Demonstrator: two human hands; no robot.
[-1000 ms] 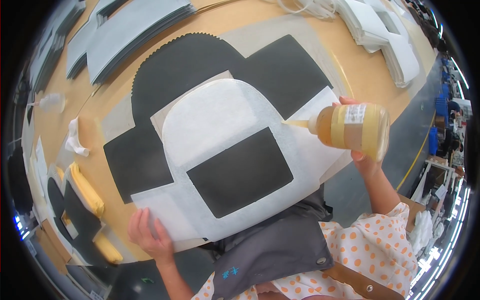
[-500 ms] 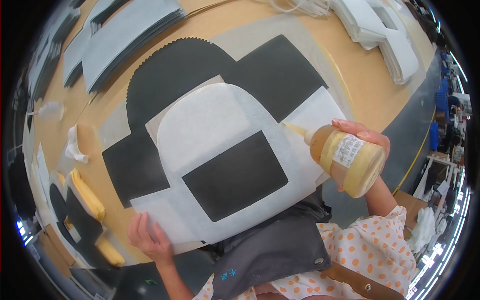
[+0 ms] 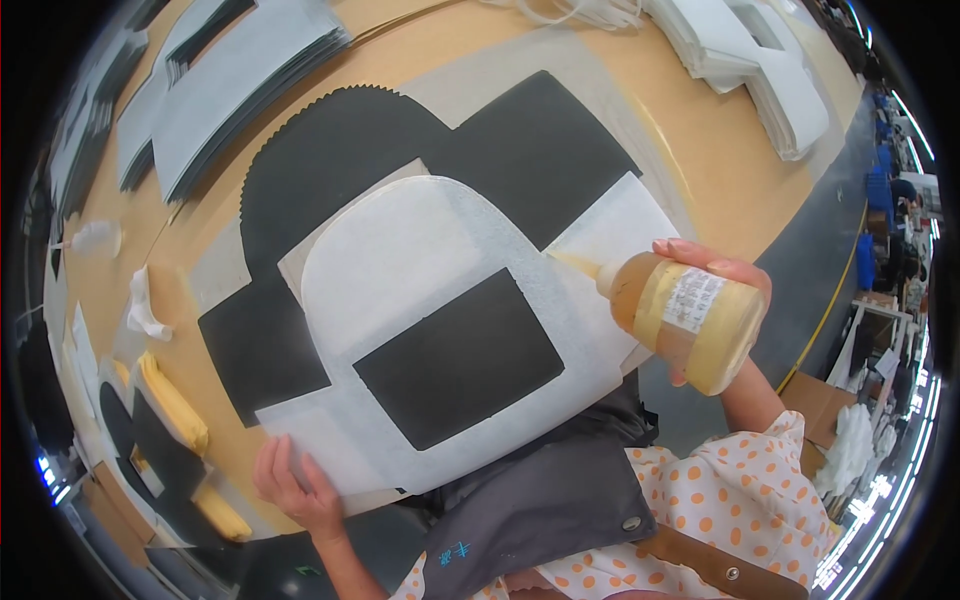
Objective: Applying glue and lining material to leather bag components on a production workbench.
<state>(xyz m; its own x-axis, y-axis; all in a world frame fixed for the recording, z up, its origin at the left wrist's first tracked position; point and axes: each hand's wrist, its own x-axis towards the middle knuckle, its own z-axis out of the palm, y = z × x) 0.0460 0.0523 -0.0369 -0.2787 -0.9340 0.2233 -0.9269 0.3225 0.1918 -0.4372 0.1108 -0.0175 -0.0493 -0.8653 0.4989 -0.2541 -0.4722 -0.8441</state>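
Note:
My right hand (image 3: 745, 275) is wrapped around a tilted plastic squeeze bottle (image 3: 690, 315) of amber liquid, probably glue. Its narrow yellowish nozzle points left, with the tip at the edge where a white flat panel (image 3: 400, 240) meets a black one. The white panel has a rounded top and side flaps, and a black rectangle (image 3: 460, 358) shows in its middle. Beneath and beyond it lies a black panel (image 3: 345, 170) with a scalloped rounded edge. My left hand (image 3: 298, 488) rests with fingers apart on the white panel's lower left corner.
Stacks of grey-white cut panels (image 3: 250, 90) stand at the far left, and another white stack (image 3: 760, 80) at the far right. A clear bottle (image 3: 98, 239), a crumpled white scrap (image 3: 146, 305) and yellow folded pieces (image 3: 170, 400) lie on the left. The table's edge runs along the right.
The whole view has shifted slightly, so everything sits a little further left. The bottle's tip stays at nearly the same spot on the panels, and my left hand keeps its place.

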